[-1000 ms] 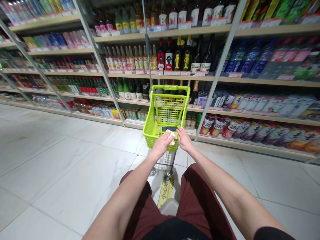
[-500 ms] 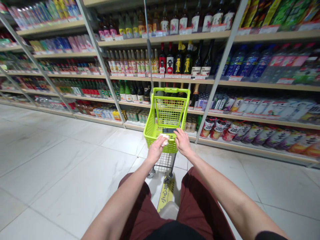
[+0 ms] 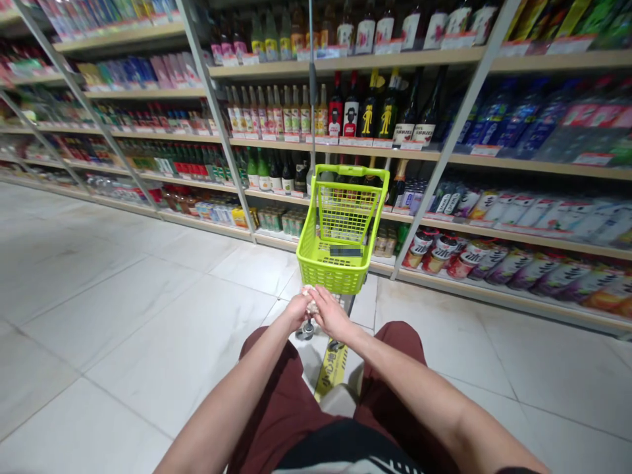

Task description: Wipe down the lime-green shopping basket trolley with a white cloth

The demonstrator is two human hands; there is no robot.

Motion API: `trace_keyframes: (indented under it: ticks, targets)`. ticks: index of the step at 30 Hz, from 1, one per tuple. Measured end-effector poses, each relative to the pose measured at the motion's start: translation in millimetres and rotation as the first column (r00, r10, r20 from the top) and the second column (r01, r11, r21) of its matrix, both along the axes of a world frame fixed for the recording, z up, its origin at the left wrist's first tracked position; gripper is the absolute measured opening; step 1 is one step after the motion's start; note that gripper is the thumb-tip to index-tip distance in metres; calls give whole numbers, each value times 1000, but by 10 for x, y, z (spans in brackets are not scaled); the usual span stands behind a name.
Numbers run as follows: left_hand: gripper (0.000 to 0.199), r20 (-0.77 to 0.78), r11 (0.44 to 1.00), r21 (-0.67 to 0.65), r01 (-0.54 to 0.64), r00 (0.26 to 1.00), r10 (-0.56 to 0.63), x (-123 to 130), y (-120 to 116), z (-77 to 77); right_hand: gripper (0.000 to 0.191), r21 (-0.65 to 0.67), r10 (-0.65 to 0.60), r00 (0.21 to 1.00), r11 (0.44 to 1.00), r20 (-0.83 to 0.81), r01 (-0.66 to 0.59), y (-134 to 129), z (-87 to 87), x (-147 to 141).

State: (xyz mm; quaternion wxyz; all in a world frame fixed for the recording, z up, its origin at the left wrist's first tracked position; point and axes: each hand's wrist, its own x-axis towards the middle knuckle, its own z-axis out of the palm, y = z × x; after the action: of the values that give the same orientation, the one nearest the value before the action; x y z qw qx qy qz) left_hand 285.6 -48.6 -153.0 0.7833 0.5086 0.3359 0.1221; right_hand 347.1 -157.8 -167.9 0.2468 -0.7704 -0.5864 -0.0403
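In front of the green shopping cart (image 3: 330, 274), my two hands meet over a crumpled white tissue (image 3: 311, 301). My left hand (image 3: 296, 312) is closed around it from the left. My right hand (image 3: 330, 313) lies against it from the other side, its fingers pressed onto the tissue and partly covering it. Inside the cart's basket rests a dark, flat oblong thing (image 3: 346, 251), its surface blurred. Neither hand touches the cart.
Shelves (image 3: 340, 146) of bottles and packs stretch behind the cart. Large drink bottles (image 3: 476, 259) line the low shelf at right. Pale floor tiles (image 3: 148, 316) spread to the left. A yellow floor sign strip (image 3: 330, 370) runs between my knees.
My right hand has left the basket's near edge and joined my left at the tissue. Both hands are now lower and nearer to me. The view has shifted slightly, moving the cart right in the picture.
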Motion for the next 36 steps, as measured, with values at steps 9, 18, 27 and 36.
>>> trace_keyframes:
  ticks: [9, 18, 27, 36]
  targets:
    - [11, 0, 951, -209, 227, 973, -232, -143, 271, 58, 39, -22, 290, 903, 954, 315, -299, 59, 102, 149]
    - [29, -287, 998, 47, 30, 958, -16, -262, 598, -75, 29, 15, 250, 914, 963, 320, -269, 632, 629, 513]
    - [12, -281, 981, 192, 5, 958, 50, -177, 347, -78, 22, -269, 396, 861, 909, 318, -318, 516, -224, 669]
    - [12, -282, 989, 145, -22, 957, 63, -76, 209, -209, 26, 4, 310, 917, 947, 253, -321, 345, 302, 758]
